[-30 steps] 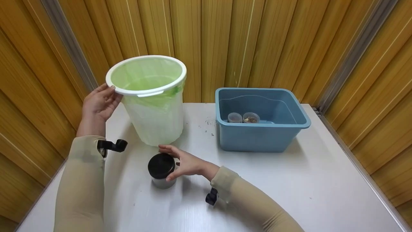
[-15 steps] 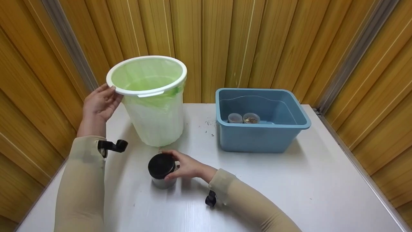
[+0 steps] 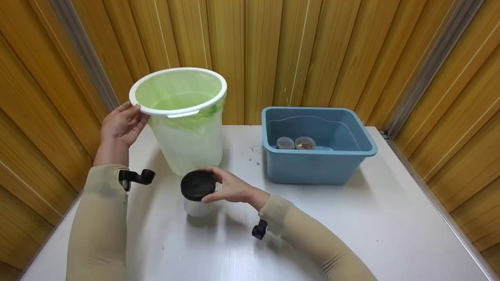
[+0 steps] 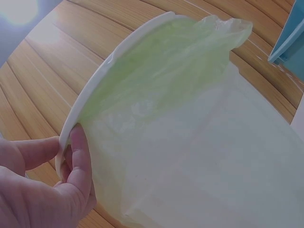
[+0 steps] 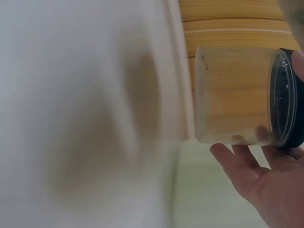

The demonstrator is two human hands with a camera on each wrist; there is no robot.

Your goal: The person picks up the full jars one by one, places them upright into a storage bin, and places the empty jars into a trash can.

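Note:
A clear plastic jar (image 3: 197, 203) with a black lid (image 3: 197, 185) is lifted slightly off the table, gripped near the lid by my right hand (image 3: 228, 187). The right wrist view shows the jar (image 5: 235, 95) sideways with fingers (image 5: 237, 154) curled round it. My left hand (image 3: 122, 125) holds the white rim of a translucent bin (image 3: 183, 125) lined with a green bag (image 3: 177, 91); in the left wrist view the thumb and fingers (image 4: 78, 152) pinch the rim of the bin (image 4: 109, 71).
A blue plastic tub (image 3: 312, 166) stands at the back right of the white table (image 3: 351, 226), with two small lidded containers (image 3: 295, 143) inside. Wooden panel walls close in the back and sides. Small crumbs lie between bin and tub.
My right hand has closed round the jar and raised it off the table toward the bin. The left hand and bin have stayed still.

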